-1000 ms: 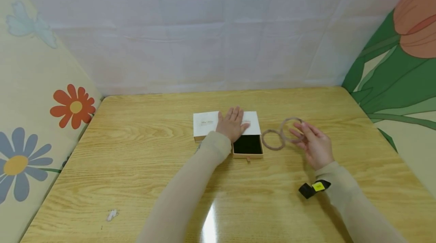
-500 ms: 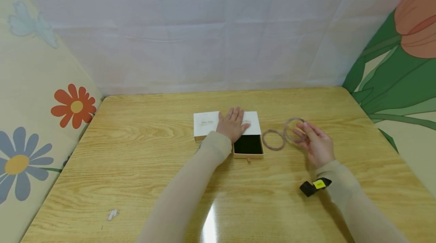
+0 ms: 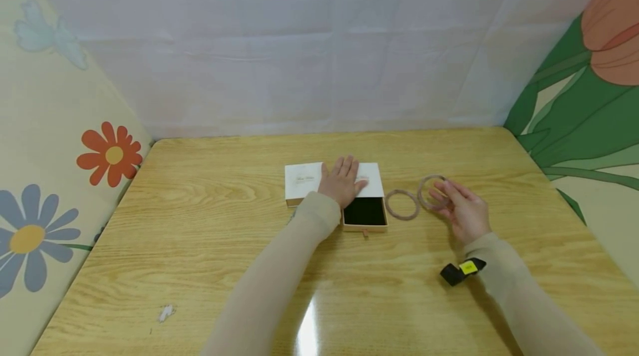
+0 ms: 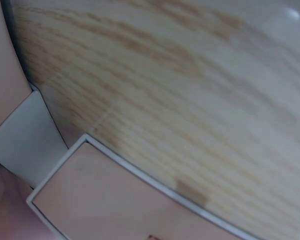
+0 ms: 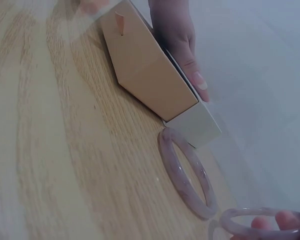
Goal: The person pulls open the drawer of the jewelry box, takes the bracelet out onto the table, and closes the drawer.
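Observation:
In the head view my left hand (image 3: 339,185) lies with straight fingers across the tops of two white boxes. The right-hand box (image 3: 370,173) has its drawer (image 3: 364,229) pulled out toward me, showing a dark lining. The left-hand box (image 3: 301,178) appears closed at the front. My right hand (image 3: 464,212) pinches a mauve bangle (image 3: 421,196) between thumb and fingers, at or just above the table. Another mauve bangle (image 5: 177,172) lies flat between it and the drawer box, close to that box's corner in the right wrist view.
The wooden table (image 3: 224,234) has a small white worn patch (image 3: 166,313) at front left. A white cloth backdrop (image 3: 279,67) stands behind it, with flower-printed panels on both sides. A black strap with a yellow label (image 3: 468,267) sits on my right wrist.
The right hand has shifted slightly rightward with its bangle, which overlapped the lying bangle in view before and now appears beside it. The left hand and boxes stay put.

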